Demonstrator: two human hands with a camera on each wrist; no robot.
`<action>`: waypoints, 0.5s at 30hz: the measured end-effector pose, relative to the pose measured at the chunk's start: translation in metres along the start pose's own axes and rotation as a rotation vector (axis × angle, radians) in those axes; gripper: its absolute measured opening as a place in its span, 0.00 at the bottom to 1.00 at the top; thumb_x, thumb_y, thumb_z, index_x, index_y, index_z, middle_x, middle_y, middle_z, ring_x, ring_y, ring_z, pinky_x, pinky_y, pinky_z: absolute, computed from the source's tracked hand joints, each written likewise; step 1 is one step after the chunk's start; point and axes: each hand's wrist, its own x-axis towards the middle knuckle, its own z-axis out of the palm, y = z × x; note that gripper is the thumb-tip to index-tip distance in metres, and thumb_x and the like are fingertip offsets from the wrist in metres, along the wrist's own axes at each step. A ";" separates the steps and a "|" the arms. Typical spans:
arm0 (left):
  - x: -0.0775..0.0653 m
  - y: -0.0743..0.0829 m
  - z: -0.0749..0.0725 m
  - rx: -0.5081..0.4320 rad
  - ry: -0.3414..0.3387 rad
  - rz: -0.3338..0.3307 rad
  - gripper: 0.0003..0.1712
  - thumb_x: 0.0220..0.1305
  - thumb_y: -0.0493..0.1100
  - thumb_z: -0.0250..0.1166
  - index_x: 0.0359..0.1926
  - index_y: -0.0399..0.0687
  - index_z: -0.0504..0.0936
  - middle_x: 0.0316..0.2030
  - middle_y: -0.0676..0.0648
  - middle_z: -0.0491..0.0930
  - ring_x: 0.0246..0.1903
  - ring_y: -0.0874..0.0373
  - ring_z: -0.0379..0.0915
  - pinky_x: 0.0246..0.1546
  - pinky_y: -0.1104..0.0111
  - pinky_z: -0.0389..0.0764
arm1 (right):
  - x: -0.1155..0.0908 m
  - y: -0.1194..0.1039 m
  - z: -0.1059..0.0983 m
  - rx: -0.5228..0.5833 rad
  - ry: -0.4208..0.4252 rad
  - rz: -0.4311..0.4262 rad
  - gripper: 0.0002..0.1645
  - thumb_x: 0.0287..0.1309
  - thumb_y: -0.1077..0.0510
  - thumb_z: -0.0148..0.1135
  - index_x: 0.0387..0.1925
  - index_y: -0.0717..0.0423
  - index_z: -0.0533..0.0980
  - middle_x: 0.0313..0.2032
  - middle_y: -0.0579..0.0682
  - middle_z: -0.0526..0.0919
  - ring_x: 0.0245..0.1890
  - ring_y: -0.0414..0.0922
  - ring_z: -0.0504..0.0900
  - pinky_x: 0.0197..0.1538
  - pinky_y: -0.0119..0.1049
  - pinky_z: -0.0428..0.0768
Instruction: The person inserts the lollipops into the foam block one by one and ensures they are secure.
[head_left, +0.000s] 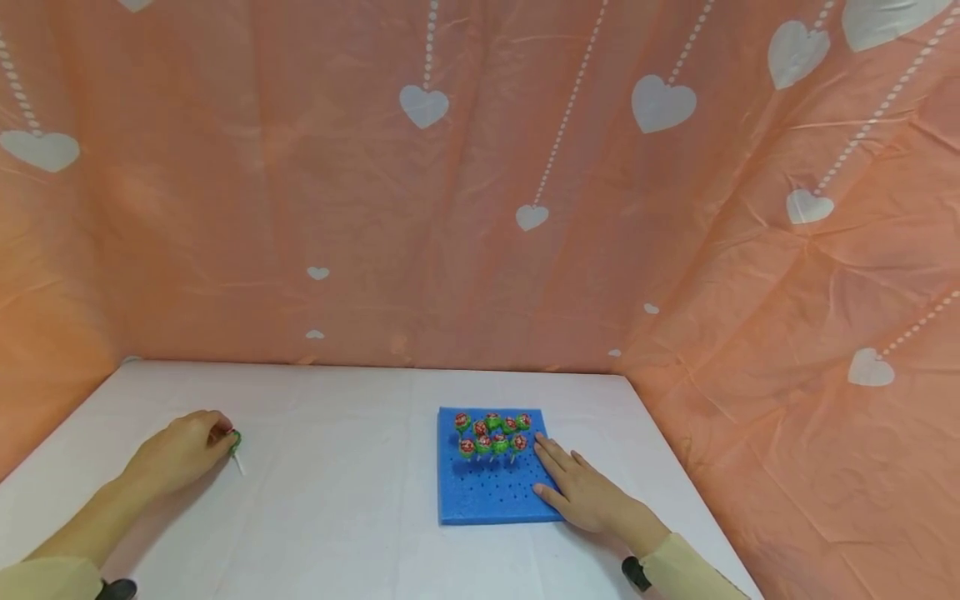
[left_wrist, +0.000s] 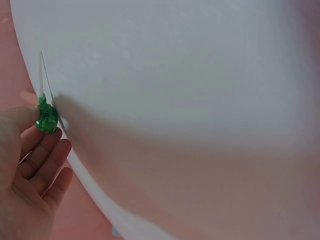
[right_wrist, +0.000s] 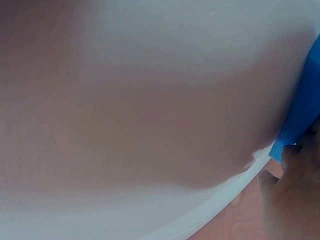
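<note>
Over the left part of the table, my left hand (head_left: 178, 452) pinches a lollipop (left_wrist: 47, 119) by its green-wrapped head between thumb and fingers. Its white stick (left_wrist: 41, 75) points away from the palm in the left wrist view and slants down in the head view. My right hand (head_left: 588, 492) rests with fingers extended on the right edge of a blue foam block (head_left: 480, 504) dotted with small holes. Several lollipops (head_left: 483, 446) with red and green wrappers stand in rows in the block's far half. In the right wrist view the block's blue side (right_wrist: 300, 107) shows beside the fingers.
The block lies on a white-covered table (head_left: 322, 483), right of the middle. An orange curtain (head_left: 360, 192) printed with pale hearts surrounds the table at the back and sides. Dark bands (head_left: 636, 573) sit at both wrists, by the light sleeves.
</note>
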 end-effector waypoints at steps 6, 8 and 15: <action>0.000 -0.002 0.001 -0.028 0.006 0.002 0.11 0.67 0.38 0.67 0.41 0.30 0.83 0.33 0.44 0.83 0.35 0.45 0.81 0.36 0.46 0.82 | 0.000 -0.001 -0.001 0.007 0.005 -0.007 0.46 0.79 0.34 0.42 0.81 0.60 0.52 0.83 0.55 0.48 0.81 0.56 0.51 0.78 0.62 0.54; 0.000 -0.002 0.002 -0.042 0.011 0.006 0.11 0.67 0.38 0.67 0.41 0.30 0.83 0.33 0.44 0.83 0.35 0.45 0.81 0.36 0.47 0.82 | 0.000 -0.001 -0.001 0.005 0.006 -0.009 0.46 0.79 0.34 0.42 0.81 0.60 0.52 0.83 0.55 0.48 0.81 0.56 0.51 0.78 0.62 0.54; 0.000 0.000 0.003 -0.116 0.044 -0.021 0.12 0.66 0.38 0.68 0.43 0.29 0.83 0.34 0.43 0.85 0.36 0.47 0.81 0.37 0.52 0.82 | -0.001 0.000 0.000 -0.005 -0.001 -0.009 0.46 0.79 0.34 0.42 0.81 0.61 0.51 0.83 0.55 0.47 0.81 0.56 0.50 0.78 0.61 0.54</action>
